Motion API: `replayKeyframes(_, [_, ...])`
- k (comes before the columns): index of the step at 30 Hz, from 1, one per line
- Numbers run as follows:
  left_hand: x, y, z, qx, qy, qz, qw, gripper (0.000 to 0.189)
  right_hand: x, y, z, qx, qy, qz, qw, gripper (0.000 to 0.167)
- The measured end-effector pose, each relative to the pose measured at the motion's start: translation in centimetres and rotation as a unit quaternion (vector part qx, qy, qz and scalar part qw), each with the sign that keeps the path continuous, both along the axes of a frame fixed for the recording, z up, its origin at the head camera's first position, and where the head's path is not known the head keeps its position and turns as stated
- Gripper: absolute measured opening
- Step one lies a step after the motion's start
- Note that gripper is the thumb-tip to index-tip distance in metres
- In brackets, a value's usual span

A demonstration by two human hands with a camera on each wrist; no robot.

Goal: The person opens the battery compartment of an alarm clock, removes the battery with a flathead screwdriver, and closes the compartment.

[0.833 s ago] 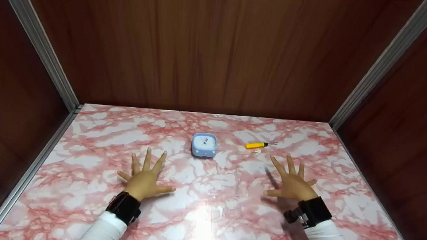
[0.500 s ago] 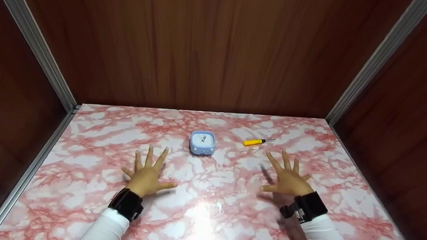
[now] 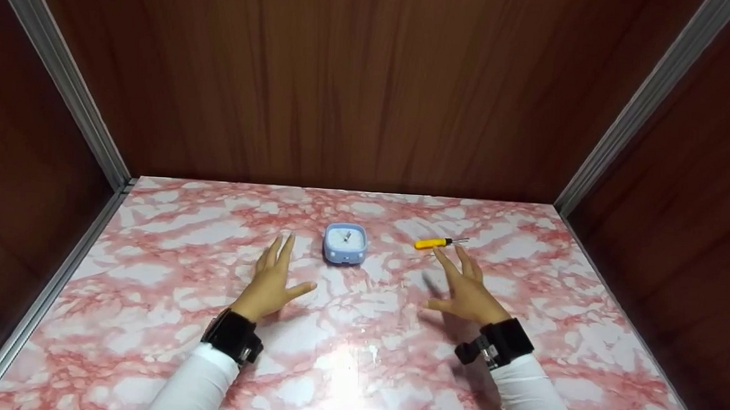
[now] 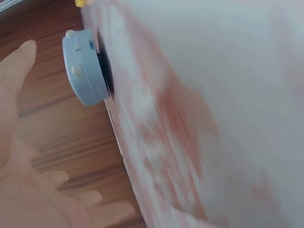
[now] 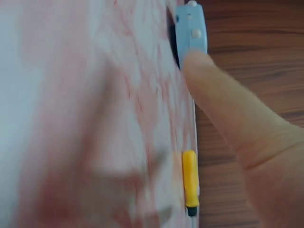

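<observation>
A light blue square clock [image 3: 345,244] with a white face lies face up on the marbled table. To its right is a screwdriver [image 3: 433,243] with a yellow handle, its metal shaft pointing right. My left hand [image 3: 268,285] hovers left of and nearer than the clock, fingers extended and thumb spread toward it, holding nothing. The right hand [image 3: 469,293] is just in front of the screwdriver, empty, with its fingertips close to the yellow handle; contact cannot be made out. In the left wrist view the clock [image 4: 84,66] stands beyond the thumb. The right wrist view has the screwdriver [image 5: 190,180] below the clock [image 5: 191,33].
The pink and white marbled tabletop [image 3: 305,383] is bounded by a dark wood back panel [image 3: 358,92] and side panels. Grey metal posts [image 3: 639,100] stand at the back corners. Both wrists carry black camera straps [image 3: 233,335].
Both hands have moved inward and forward, the left toward the clock and the right toward the screwdriver. Their spread fingers have drawn closer together. Clock and screwdriver stay on the table.
</observation>
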State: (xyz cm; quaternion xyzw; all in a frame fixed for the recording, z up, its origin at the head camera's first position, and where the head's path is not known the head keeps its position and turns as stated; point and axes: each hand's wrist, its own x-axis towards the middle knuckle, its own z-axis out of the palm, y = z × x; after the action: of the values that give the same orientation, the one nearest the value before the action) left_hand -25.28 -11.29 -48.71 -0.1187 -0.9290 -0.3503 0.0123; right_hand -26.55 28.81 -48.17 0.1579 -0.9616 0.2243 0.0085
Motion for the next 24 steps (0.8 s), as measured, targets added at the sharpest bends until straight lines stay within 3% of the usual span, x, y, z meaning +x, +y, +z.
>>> replayKeyframes(4, [-1.0, 1.0, -0.2, 0.095, 0.008, 0.006, 0.9954, 0.101, -1.1, -1.2, -0.6, -0.057, 0.027, 0.005, 0.998, 0.108])
replayKeyframes(9, [-2.2, 2.5, -0.1, 0.189, 0.018, 0.03, 0.9814, 0.096, -2.5, -3.3, -1.0, -0.143, 0.03, -0.005, 0.9893, 0.105])
replayKeyframes(13, [-3.3, 3.8, 0.1, 0.265, 0.009, 0.062, 0.9623, 0.095, -3.7, -5.4, -1.1, -0.19, 0.047, -0.008, 0.9806, 0.097])
replayKeyframes(15, [-3.9, 4.4, 0.1, 0.307, -0.004, 0.078, 0.9485, 0.093, -4.2, -6.4, -1.2, -0.22, 0.055, -0.01, 0.9739, 0.091])
replayKeyframes(20, [-4.9, 6.0, -0.4, 0.384, -0.06, 0.12, 0.9134, 0.087, -5.1, -8.9, -1.6, -0.322, 0.036, -0.018, 0.9458, 0.077])
replayKeyframes(22, [-5.0, 6.5, -0.7, 0.395, -0.078, 0.135, 0.9053, 0.085, -5.4, -9.9, -1.8, -0.34, 0.022, -0.026, 0.9397, 0.075])
replayKeyframes(24, [-5.1, 6.9, -1.1, 0.393, -0.083, 0.146, 0.9038, 0.083, -5.7, -11.0, -2.0, -0.35, 0.008, -0.028, 0.9362, 0.073])
